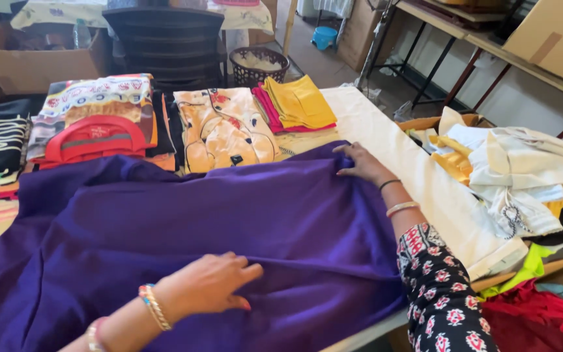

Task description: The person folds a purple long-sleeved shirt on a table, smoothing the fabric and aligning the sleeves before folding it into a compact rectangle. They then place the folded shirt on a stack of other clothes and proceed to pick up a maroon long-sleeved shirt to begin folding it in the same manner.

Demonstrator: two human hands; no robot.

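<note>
The fingers of the left hand lie spread and flat, pressing the near part of the large purple knit cloth at lower centre of the frame; they clamp nothing. The fingers of the right hand are curled together, pinching the cloth's far edge at centre right.

The cloth lies directly under both hands. Its long axis runs from lower left to centre right of the frame. The right hand holds the far right corner; the left hand rests nearer the middle, closer to the camera.

The cloth is soft, matt and loosely wrinkled. It covers most of the white-covered counter.

Beyond it, in the upper half of the frame:
- a folded yellow printed garment;
- a stack of folded yellow and pink cloths;
- a red garment.

A loose heap of white and yellow clothes lies at right.
</note>
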